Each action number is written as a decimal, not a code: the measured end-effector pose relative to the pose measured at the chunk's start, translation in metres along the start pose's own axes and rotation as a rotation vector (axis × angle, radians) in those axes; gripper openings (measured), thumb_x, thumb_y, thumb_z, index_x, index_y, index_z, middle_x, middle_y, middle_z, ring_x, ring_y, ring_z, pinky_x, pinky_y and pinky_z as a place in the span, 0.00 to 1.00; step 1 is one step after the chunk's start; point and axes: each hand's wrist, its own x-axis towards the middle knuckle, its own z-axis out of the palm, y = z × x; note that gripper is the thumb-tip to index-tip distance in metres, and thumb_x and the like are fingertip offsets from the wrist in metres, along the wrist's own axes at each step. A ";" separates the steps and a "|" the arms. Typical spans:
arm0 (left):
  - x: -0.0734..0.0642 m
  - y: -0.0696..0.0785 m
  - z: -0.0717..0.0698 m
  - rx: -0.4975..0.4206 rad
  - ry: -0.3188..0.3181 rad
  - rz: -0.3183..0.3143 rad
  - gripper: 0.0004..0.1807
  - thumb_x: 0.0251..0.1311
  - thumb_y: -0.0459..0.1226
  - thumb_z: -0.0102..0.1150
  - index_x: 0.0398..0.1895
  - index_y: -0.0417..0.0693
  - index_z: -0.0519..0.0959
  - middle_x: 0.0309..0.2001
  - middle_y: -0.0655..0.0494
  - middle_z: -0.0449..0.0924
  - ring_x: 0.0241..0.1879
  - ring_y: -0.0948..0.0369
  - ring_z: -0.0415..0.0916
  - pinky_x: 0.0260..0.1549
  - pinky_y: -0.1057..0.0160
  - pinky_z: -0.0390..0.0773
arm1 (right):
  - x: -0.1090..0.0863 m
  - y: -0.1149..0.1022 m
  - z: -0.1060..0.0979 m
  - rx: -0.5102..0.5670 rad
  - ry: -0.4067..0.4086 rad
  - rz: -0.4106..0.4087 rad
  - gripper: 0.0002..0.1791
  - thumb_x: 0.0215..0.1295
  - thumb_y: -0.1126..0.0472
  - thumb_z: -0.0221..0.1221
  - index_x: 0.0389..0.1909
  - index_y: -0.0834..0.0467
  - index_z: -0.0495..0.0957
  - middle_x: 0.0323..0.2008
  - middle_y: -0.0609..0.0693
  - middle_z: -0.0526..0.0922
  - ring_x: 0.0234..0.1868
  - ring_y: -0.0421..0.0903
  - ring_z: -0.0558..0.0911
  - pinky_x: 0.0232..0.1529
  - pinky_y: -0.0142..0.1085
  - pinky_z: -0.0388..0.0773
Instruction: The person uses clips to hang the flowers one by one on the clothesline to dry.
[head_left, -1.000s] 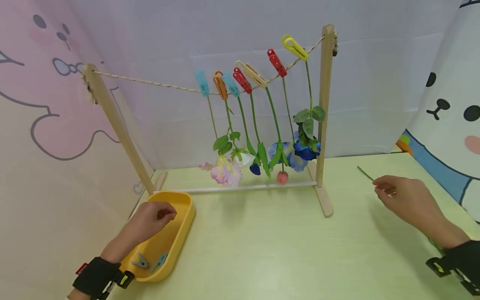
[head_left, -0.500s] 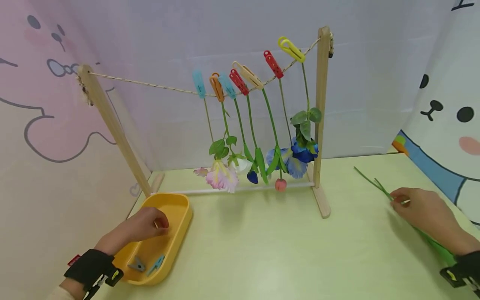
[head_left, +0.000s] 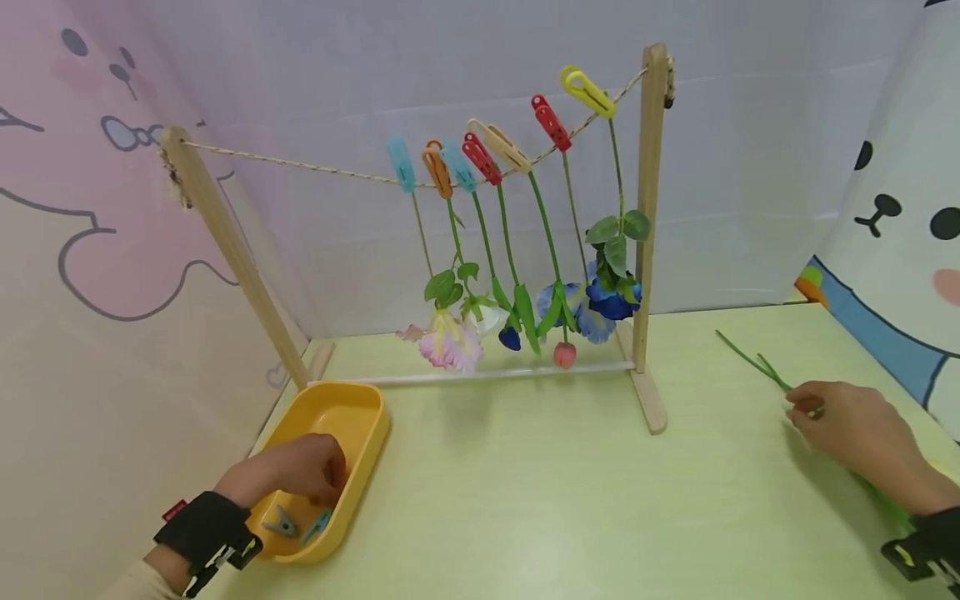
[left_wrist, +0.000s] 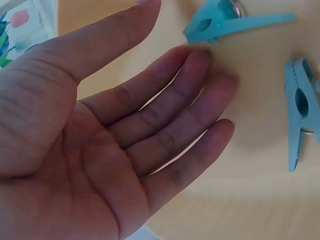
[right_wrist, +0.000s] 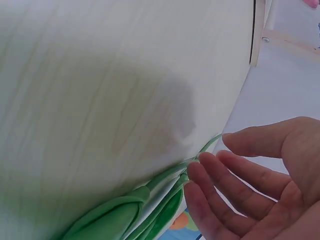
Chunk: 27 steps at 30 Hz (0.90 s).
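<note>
In the head view, my left hand (head_left: 303, 471) reaches down into the yellow tray (head_left: 367, 475), its fingers near the tray's inner wall. The left wrist view shows that hand's palm, with nothing held and the fingers gently bent. Its fingertips lie close to a turquoise clothespin (left_wrist: 215, 22); a grey-blue clothespin (left_wrist: 300, 102) lies farther right. At the right, my right hand (head_left: 855, 425) is over green flower stems (head_left: 750, 358) on the table. Thumb and fingers are apart at the thin stems, and broad green leaves (right_wrist: 107, 220) extend below. The flower heads are hidden.
Behind, a wooden stand (head_left: 651, 208) carries a sagging rope (head_left: 300, 167). Several colored clips, such as a yellow clip (head_left: 588, 92), hold artificial flowers upside down, including a pink flower (head_left: 450, 342) and a blue rose (head_left: 611, 300). Printed curtains surround the table (head_left: 525, 483).
My left hand has lowered deeper into the tray toward the clothespins. My right hand has shifted right and back along the stems, exposing a second stem end. The hanging flowers stay put.
</note>
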 end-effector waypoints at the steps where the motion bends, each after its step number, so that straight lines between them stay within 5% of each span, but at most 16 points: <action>1: 0.000 0.001 0.001 -0.009 -0.009 0.000 0.07 0.42 0.32 0.69 0.16 0.54 0.81 0.15 0.64 0.78 0.15 0.71 0.72 0.18 0.69 0.77 | 0.000 0.001 0.000 0.000 0.007 0.017 0.16 0.54 0.63 0.65 0.42 0.70 0.83 0.30 0.65 0.86 0.22 0.56 0.81 0.13 0.40 0.73; 10: -0.002 0.003 0.008 -0.037 -0.044 0.005 0.11 0.37 0.29 0.72 0.15 0.55 0.82 0.15 0.64 0.81 0.14 0.67 0.77 0.17 0.69 0.80 | 0.000 0.008 -0.005 -0.050 -0.028 0.161 0.23 0.51 0.60 0.69 0.45 0.72 0.79 0.37 0.73 0.81 0.25 0.61 0.79 0.11 0.43 0.72; 20: -0.008 0.004 0.010 -0.022 -0.083 -0.014 0.16 0.35 0.27 0.77 0.17 0.60 0.85 0.16 0.67 0.82 0.17 0.68 0.78 0.19 0.69 0.81 | -0.009 0.012 -0.006 -0.063 -0.036 0.178 0.21 0.50 0.64 0.67 0.43 0.73 0.79 0.38 0.73 0.81 0.29 0.65 0.79 0.17 0.48 0.74; 23: -0.009 0.006 0.008 -0.011 -0.069 0.026 0.16 0.33 0.26 0.77 0.17 0.59 0.85 0.16 0.67 0.82 0.16 0.69 0.77 0.18 0.69 0.81 | -0.011 0.013 -0.007 -0.064 -0.039 0.180 0.21 0.50 0.63 0.68 0.43 0.73 0.80 0.39 0.74 0.81 0.32 0.69 0.79 0.19 0.50 0.75; 27: -0.007 0.006 0.001 0.080 0.026 0.123 0.13 0.31 0.28 0.76 0.16 0.57 0.83 0.17 0.67 0.80 0.18 0.70 0.75 0.19 0.69 0.79 | -0.014 0.016 -0.008 -0.074 -0.044 0.198 0.21 0.49 0.62 0.68 0.42 0.73 0.80 0.41 0.75 0.80 0.33 0.70 0.78 0.19 0.50 0.75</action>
